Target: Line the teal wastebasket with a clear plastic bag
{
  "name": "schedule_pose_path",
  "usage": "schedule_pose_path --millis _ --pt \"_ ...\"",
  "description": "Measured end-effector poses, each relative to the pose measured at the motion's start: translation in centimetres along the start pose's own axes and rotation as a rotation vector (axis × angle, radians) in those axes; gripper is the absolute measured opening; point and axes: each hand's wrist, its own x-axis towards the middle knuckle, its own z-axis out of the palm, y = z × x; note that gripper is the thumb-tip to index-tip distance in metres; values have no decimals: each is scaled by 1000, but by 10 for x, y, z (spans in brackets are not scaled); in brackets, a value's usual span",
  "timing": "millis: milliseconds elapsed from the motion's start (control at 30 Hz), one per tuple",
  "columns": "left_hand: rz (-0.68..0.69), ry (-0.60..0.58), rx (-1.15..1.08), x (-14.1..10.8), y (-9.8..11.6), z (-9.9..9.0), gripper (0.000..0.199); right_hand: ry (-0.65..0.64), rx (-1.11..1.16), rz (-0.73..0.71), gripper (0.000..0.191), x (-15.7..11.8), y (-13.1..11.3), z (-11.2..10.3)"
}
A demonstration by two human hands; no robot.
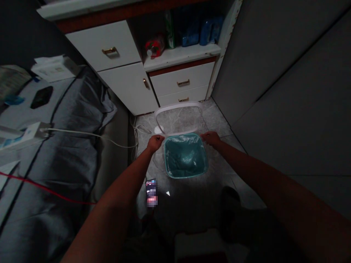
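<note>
A teal trash bin (186,175) stands on the floor, lined with a thin clear bin liner (182,138). At its far left corner my left hand (155,143) is closed, fingertips pinching the liner's edge at the rim. My right hand (210,138) pinches likewise at the far right corner. The fingertips are small and dim, so exactly how much film each holds is hard to see. Just beyond the bin, a pale rim ring (178,106) stands tilted up behind the far edge.
A white cabinet (181,78) with drawers is ahead, bottles (156,46) on its shelf. A bed (74,120) with a power strip (33,135) flanks the left. Cables (135,131) and a lit phone (151,193) lie on the floor. Grey panels (287,91) rise on the right.
</note>
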Motion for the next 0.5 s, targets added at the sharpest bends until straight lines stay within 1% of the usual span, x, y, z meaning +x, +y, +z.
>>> schedule_pose_path --millis 33,67,100,167,200,233,267,300,333,367,400,433,467,500 --pt "-12 15 17 -2 3 -4 34 9 -21 15 22 -1 -2 -3" --pt "-17 51 41 -6 7 -8 34 38 -66 6 24 -4 -5 -7" --pt "-13 102 70 -14 12 -14 35 90 -131 -33 30 -8 -8 -12" --pt "35 213 138 -41 26 -25 37 236 -282 -204 38 -22 -16 -21" --pt "83 235 169 -60 35 -29 36 286 -352 -316 37 -31 -21 -24" --pt "139 227 199 -82 44 -32 34 284 -418 -426 33 -41 -25 -24" --pt "200 172 231 -106 54 -32 32 214 -481 -527 29 -53 -28 -21" --pt "270 72 261 -130 64 -30 30 80 -548 -616 25 -64 -31 -13" --pt "345 -56 291 -153 73 -26 29 -104 -618 -693 22 -74 -33 -3" --pt "403 -171 321 -174 81 -19 32 -315 -689 -746 20 -83 -34 11" --pt "441 -252 353 -191 87 -11 38 -522 -763 -761 19 -90 -34 27" --pt "470 -312 385 -203 91 -3 44 -696 -831 -734 17 -96 -34 43" --pt "489 -349 417 -211 94 5 50 -800 -871 -675 14 -100 -33 60" --pt "497 -368 445 -216 94 12 52 -826 -877 -607 10 -103 -32 74"
